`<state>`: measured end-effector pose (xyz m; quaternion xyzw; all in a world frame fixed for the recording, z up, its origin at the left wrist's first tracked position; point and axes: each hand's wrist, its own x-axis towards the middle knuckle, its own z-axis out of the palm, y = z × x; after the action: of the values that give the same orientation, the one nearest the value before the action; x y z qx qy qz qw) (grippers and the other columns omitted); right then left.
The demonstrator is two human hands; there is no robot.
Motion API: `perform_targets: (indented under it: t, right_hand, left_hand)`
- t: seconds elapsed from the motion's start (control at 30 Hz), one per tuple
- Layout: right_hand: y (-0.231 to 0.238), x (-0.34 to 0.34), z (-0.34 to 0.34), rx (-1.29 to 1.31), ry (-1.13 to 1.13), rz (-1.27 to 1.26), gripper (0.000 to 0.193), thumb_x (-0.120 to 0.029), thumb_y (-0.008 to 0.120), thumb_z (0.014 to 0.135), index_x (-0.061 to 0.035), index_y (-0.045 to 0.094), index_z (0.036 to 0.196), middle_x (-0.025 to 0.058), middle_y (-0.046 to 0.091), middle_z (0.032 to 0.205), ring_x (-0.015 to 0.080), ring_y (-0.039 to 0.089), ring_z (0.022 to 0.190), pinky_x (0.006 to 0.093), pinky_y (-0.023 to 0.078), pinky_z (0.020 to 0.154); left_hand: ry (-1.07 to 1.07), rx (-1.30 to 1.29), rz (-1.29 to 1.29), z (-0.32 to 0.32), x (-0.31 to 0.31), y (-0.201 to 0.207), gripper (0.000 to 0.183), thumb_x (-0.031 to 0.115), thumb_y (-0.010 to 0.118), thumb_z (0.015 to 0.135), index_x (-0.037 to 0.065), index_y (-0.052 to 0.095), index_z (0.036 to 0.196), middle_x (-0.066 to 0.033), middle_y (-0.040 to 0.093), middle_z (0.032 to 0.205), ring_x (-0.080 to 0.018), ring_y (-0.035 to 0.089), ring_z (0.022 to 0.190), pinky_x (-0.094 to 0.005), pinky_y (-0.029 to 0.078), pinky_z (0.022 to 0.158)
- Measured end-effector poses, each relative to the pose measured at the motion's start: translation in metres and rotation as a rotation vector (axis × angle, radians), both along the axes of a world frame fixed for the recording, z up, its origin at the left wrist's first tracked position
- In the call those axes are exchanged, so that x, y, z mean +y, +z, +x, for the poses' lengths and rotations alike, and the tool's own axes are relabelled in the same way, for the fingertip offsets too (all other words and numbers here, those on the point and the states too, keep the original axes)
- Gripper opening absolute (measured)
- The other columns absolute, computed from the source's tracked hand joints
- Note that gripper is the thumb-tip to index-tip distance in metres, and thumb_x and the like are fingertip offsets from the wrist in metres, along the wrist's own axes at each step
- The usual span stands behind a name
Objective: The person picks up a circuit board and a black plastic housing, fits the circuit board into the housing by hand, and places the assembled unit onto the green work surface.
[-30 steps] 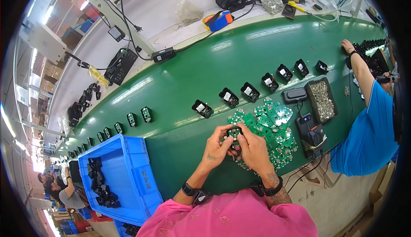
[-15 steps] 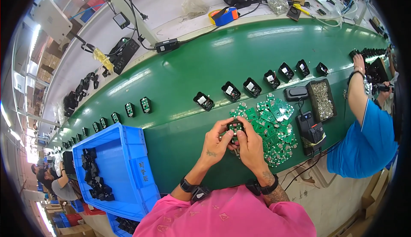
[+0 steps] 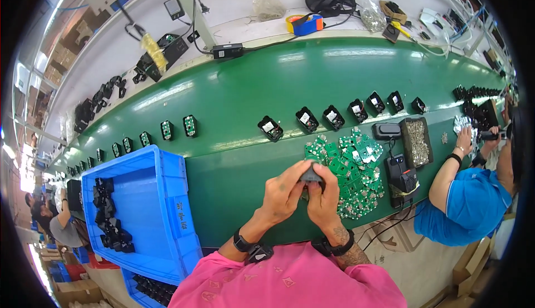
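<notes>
Both my hands are closed round one small black plastic housing (image 3: 312, 175), held up over the green bench near my chest. My left hand (image 3: 280, 192) wraps its left side and my right hand (image 3: 325, 198) its right side. A plain dark face of the housing shows; its open side with the circuit board is turned out of sight. Just right of my hands lies a heap of green circuit boards (image 3: 356, 180). Beyond them stands a row of black housings with white parts inside, the nearest housing (image 3: 271, 128) at its left end.
A blue crate (image 3: 177, 208) holding black parts stands on my left. Housings with green boards (image 3: 190, 125) line the bench beyond it. To the right are a tray of small metal parts (image 3: 417, 141), a black corded device (image 3: 400, 174) and a co-worker in a blue shirt (image 3: 462, 199).
The housing has been turned over in my hands, from its board side to a plain dark face. My view has shifted slightly. The co-worker's arm at right has drawn back nearer the body.
</notes>
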<state>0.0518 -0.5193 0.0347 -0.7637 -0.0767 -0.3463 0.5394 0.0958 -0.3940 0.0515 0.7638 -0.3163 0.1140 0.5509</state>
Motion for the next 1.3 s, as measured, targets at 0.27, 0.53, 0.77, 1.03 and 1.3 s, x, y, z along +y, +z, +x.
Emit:
perform_targets:
  t: [0.27, 0.53, 0.77, 1.03, 1.3]
  right_hand:
    - [0.004, 0.013, 0.024, 0.169, 0.089, -0.073, 0.045, -0.009, 0.061, 0.093, -0.0018, 0.046, 0.135, 0.0163, 0.062, 0.094, 0.0284, 0.063, 0.073, 0.0369, 0.051, 0.064]
    - [-0.004, -0.004, -0.016, 0.582, 0.21, -0.22, 0.028, -0.012, 0.071, 0.085, 0.0032, 0.066, 0.109, 0.0098, 0.061, 0.074, 0.0174, 0.058, 0.057, 0.0301, 0.046, 0.054]
    - [-0.002, -0.053, -0.041, 0.61, -0.111, -0.296, 0.021, -0.009, 0.072, 0.083, 0.0004, 0.067, 0.101, 0.0109, 0.061, 0.075, 0.0215, 0.059, 0.058, 0.0321, 0.048, 0.053]
    - [-0.002, -0.059, -0.018, 0.532, -0.238, -0.617, 0.022, -0.016, 0.074, 0.082, -0.0029, 0.068, 0.098, 0.0112, 0.059, 0.084, 0.0262, 0.06, 0.078, 0.0392, 0.049, 0.066]
    - [-0.015, -0.062, 0.067, 0.66, -0.335, -0.984, 0.052, -0.042, 0.075, 0.078, 0.0006, 0.061, 0.106, 0.0151, 0.06, 0.098, 0.036, 0.054, 0.097, 0.0461, 0.047, 0.077]
  left_hand:
    - [0.171, 0.213, 0.017, 0.001, 0.016, -0.003, 0.035, 0.002, 0.051, 0.092, 0.001, 0.054, 0.127, -0.021, 0.065, 0.115, -0.0335, 0.07, 0.091, -0.036, 0.058, 0.073]
    - [0.418, 0.563, -0.168, 0.098, 0.087, -0.059, 0.031, 0.009, 0.045, 0.097, 0.003, 0.052, 0.126, -0.0133, 0.065, 0.088, -0.0141, 0.062, 0.053, -0.0279, 0.051, 0.047]
    - [0.606, 0.525, 0.069, 0.189, 0.101, -0.072, 0.033, 0.016, 0.054, 0.096, 0.0, 0.057, 0.124, -0.0146, 0.067, 0.091, -0.0216, 0.067, 0.061, -0.0332, 0.055, 0.057]
    - [0.609, -0.013, 0.244, 0.113, 0.034, -0.047, 0.062, 0.036, 0.079, 0.075, 0.005, 0.058, 0.125, -0.0191, 0.06, 0.116, -0.0378, 0.056, 0.113, -0.0428, 0.046, 0.097]
    - [0.496, -0.068, 0.546, 0.117, 0.009, -0.073, 0.068, 0.036, 0.081, 0.071, 0.009, 0.058, 0.129, -0.0149, 0.062, 0.115, -0.0391, 0.057, 0.106, -0.047, 0.049, 0.088]
